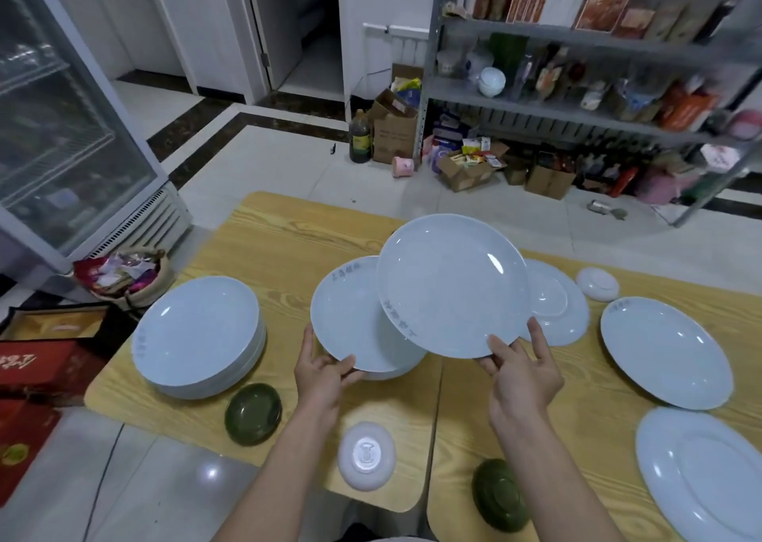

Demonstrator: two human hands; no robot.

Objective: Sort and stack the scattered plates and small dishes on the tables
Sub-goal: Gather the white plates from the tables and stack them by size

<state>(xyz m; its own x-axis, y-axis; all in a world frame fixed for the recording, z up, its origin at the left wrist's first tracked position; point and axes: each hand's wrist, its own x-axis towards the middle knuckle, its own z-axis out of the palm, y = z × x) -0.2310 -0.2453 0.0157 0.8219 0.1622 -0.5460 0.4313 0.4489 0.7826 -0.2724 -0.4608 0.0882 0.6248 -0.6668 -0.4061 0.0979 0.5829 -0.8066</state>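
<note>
My right hand (521, 370) pinches the near rim of a large white plate (451, 283), lifted and tilted above the wooden tables. My left hand (323, 370) grips the near edge of another white plate (350, 318), which lies partly under the lifted one. A stack of white plates (198, 335) stands at the left. An upside-down white plate (556, 302) lies behind my right hand. Two more white plates (664, 351) (701, 471) lie at the right. Small dishes are scattered: green ones (252, 413) (499, 496) and upturned white ones (366, 455) (598, 283).
Two wooden tables (280, 244) (462, 409) meet at a seam in the middle. A glass-door fridge (62, 129) stands at the left, a loaded metal shelf (577, 67) at the back right. Red boxes (37, 368) and a bag of wrappers (119, 273) sit left of the table.
</note>
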